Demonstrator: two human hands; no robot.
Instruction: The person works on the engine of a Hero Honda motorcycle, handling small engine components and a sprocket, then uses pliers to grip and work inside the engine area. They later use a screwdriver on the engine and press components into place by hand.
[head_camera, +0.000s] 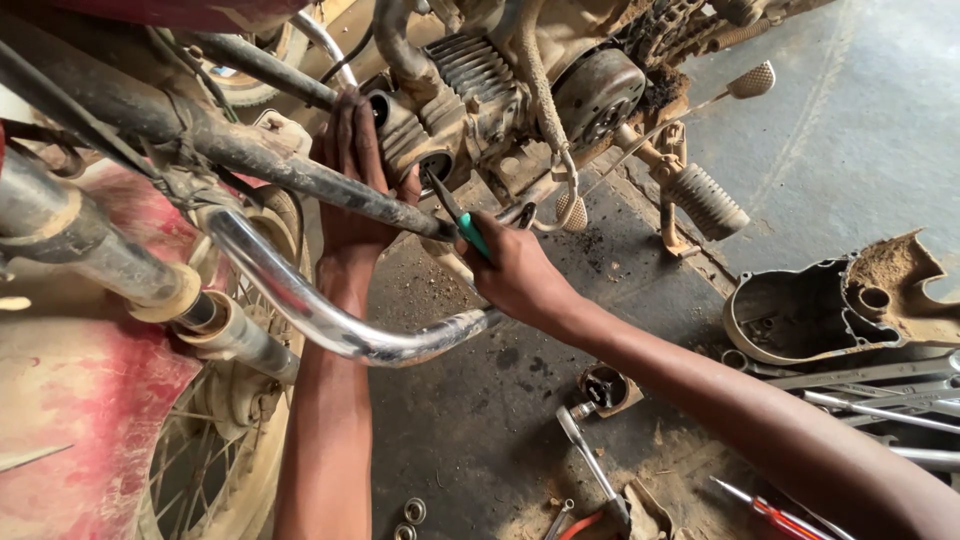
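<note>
The screwdriver (458, 215) — green handle, dark shaft — points up and left, its tip at the round opening on the engine head (432, 150), low in the motorcycle's frame. The right hand (515, 272) is clenched around the handle, arm reaching in from the lower right. The left hand (352, 170) lies flat with fingers spread against the head's left end, just beside the tip, grasping nothing, partly behind a dirty frame tube (300, 170). A chrome exhaust pipe (330, 320) curves under both wrists. To the right hangs a ribbed footpeg (707, 200). On the oily concrete floor (480, 420) lie a detached engine cover (830, 305) caked with mud, spanners (880, 400), a ratchet (590, 455), a red screwdriver (775, 515) and washers (412, 515) — well apart from the hands. A spoked wheel (215, 450) stands at lower left.
</note>
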